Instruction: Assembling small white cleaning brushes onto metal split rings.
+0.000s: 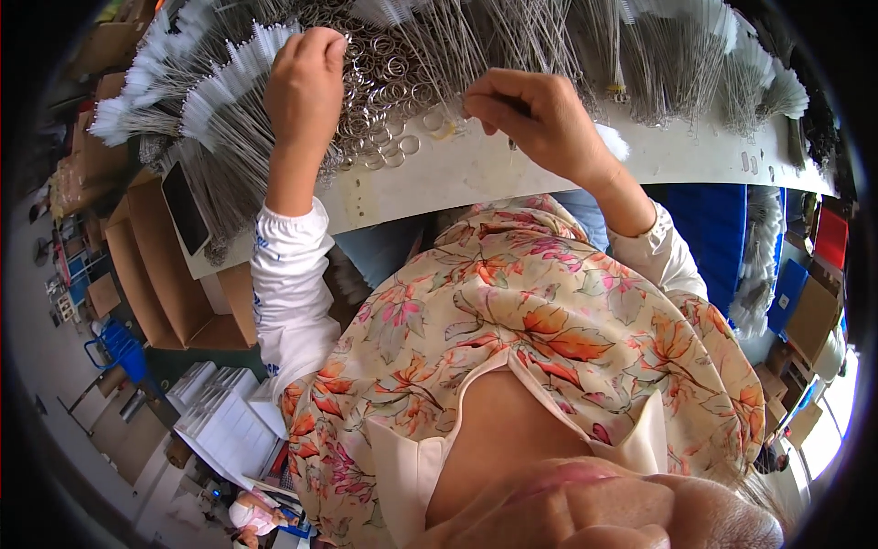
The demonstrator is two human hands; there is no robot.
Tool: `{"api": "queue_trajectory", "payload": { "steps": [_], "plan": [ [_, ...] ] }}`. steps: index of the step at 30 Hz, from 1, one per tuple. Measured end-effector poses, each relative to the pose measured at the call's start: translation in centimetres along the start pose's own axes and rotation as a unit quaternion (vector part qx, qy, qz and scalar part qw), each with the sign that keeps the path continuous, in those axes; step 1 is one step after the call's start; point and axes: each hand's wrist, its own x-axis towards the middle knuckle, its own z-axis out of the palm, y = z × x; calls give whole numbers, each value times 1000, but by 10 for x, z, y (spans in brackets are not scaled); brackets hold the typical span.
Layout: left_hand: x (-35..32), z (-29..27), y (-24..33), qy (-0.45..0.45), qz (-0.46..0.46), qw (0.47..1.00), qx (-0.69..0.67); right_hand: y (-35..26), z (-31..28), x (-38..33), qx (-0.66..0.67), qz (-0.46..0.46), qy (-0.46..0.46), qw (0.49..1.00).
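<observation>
My left hand (306, 87) is closed at the left edge of a heap of loose metal split rings (380, 87); what its fingertips pinch, if anything, is too small to make out. My right hand (535, 119) is closed in a pinch over the table's near part. From behind its wrist shows the white bristle head of a wire brush (613, 143); the hand and wrist hide most of its wire. A single ring (433, 121) lies near the right fingertips. Bundles of similar wire brushes (242, 87) lie left of my left hand, and more brushes (686, 64) spread to the right.
The white table (658, 156) curves across the top. A dark phone-like slab (186, 209) rests at its left edge, above an open cardboard box (174, 265). White plastic bins (229, 416) and a blue container (119, 348) stand lower left. Blue panels (704, 229) hang below the table at right.
</observation>
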Motion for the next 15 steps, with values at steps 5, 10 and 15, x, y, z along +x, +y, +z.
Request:
{"api": "queue_trajectory", "payload": {
  "steps": [5, 10, 15],
  "plan": [
    [-10, -25, 18, -20, -172, 952, -252, -1, 14, 21, 68, -2, 11, 998],
    [-26, -44, 45, -35, -216, 831, -512, -14, 39, 40, 139, -118, 80, 980],
    [-36, -45, 59, 19, -266, 687, -676, -24, 53, 37, 110, -202, 84, 970]
  ]
}}
